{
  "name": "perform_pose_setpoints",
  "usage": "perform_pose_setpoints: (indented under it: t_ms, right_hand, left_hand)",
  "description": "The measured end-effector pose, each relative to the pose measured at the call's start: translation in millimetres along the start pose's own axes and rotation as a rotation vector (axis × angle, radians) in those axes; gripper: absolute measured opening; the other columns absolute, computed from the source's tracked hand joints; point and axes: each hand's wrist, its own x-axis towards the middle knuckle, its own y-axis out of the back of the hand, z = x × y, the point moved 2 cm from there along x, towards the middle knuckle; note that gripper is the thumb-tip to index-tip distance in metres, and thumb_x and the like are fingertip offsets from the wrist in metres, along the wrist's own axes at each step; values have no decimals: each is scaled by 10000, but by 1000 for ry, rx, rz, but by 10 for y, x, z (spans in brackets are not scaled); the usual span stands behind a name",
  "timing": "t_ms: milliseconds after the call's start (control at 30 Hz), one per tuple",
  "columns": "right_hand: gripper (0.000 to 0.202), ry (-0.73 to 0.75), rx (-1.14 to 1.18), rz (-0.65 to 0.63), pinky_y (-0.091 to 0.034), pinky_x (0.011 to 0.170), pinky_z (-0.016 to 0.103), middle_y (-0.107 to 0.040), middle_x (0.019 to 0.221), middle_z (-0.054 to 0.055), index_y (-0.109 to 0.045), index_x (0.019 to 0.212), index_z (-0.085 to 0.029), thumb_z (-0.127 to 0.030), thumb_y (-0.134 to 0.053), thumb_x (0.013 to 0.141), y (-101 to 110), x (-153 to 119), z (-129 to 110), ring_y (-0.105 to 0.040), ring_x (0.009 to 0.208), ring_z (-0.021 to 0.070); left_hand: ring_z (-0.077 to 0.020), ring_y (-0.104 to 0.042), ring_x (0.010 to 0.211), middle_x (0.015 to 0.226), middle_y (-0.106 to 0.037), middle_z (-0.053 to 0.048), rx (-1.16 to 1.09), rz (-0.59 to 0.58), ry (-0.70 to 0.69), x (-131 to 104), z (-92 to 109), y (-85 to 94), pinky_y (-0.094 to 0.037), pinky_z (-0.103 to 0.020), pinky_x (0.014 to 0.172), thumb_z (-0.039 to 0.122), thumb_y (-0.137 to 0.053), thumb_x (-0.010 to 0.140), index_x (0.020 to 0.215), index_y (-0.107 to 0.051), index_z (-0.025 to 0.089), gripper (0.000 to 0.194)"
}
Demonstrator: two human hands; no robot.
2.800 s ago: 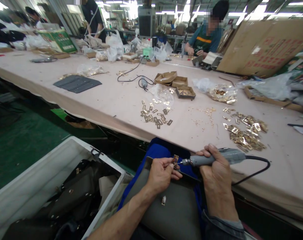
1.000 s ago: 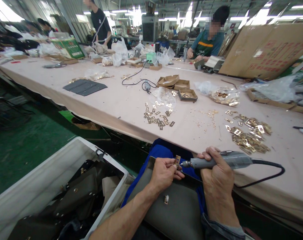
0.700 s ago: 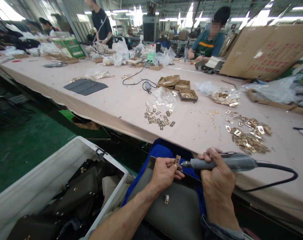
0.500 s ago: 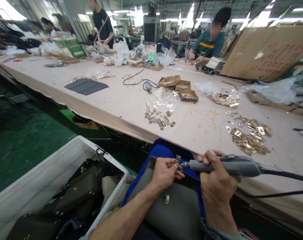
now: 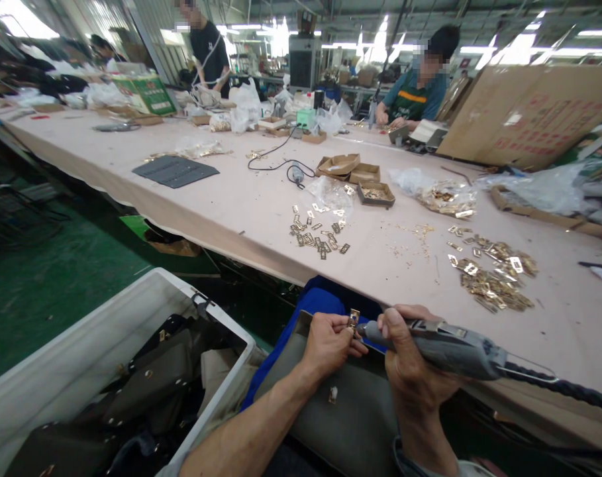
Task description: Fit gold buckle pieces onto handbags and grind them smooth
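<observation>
My left hand [image 5: 330, 344] pinches a small gold metal plate [image 5: 353, 318] at the edge of a dark olive bag piece [image 5: 350, 424] lying across my lap. My right hand [image 5: 414, 358] is wrapped round a grey electric screwdriver [image 5: 450, 344], whose tip points left and meets the gold plate or stops just beside it; which of the two is hard to tell. A small gold fitting with a white bit [image 5: 333, 395] shows on the face of the bag piece. My left fingers partly cover the plate.
Gold plates [image 5: 497, 278] lie heaped on the table [image 5: 380, 291] at right, with another scatter [image 5: 315, 235] nearer the middle. Small card boxes [image 5: 375, 193] stand behind. A white bin [image 5: 181, 281] at left holds dark bags. A co-worker [image 5: 414, 93] sits across the table.
The screwdriver has tilted, its cable end now lower and turned toward me. My right hand has shifted slightly left with it. My left hand and the plate stay nearly in place.
</observation>
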Motion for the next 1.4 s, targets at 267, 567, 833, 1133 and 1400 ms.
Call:
perform_pose_setpoints:
  t_ms: [267, 567, 833, 1133, 1400]
  right_hand:
    - [179, 266, -111, -174, -566, 716, 386, -694, 837, 48, -754, 896, -219, -181, -841, 743, 45, -55, -38, -668, 747, 209]
    - [189, 330, -152, -316, -555, 701, 364, -703, 843, 34, -754, 932, -245, -135, -794, 783, -11, 2, -73, -671, 756, 199]
    - [82, 304, -234, -239, -518, 687, 327, -686, 829, 16, -732, 853, -211, -203, -802, 811, -126, 65, -43, -644, 730, 170]
    - [122, 248, -269, -223, -502, 621, 302, -690, 776, 10, -720, 798, -198, -233, -835, 784, -176, 96, -61, -623, 650, 149]
    - [203, 162, 40, -578, -529, 607, 352, -691, 758, 26, -741, 849, -221, -127, -844, 701, 52, 195, -169, -649, 649, 198]
  left_hand:
    - [-218, -736, 600, 720, -748, -116, -2, 30, 0, -1, -12, -6, -602, -262, 550, 207, -646, 782, 842, -762, 82, 182]
    - [-225, -748, 633, 731, -752, -112, 5, -8, -32, -31, 42, 13, -606, -256, 566, 243, -662, 813, 861, -769, 87, 195]
    - [-220, -746, 628, 734, -733, -119, -11, -20, -48, -18, -35, 30, -616, -270, 579, 245, -655, 807, 852, -739, 82, 189]
    - [-213, -731, 568, 711, -718, -117, 18, -35, -60, -65, -44, 28, -592, -256, 522, 216, -590, 795, 823, -701, 85, 175]
    - [-210, -724, 549, 676, -717, -98, -65, 12, -36, -142, -20, 3, -595, -255, 518, 285, -702, 778, 914, -699, 64, 259]
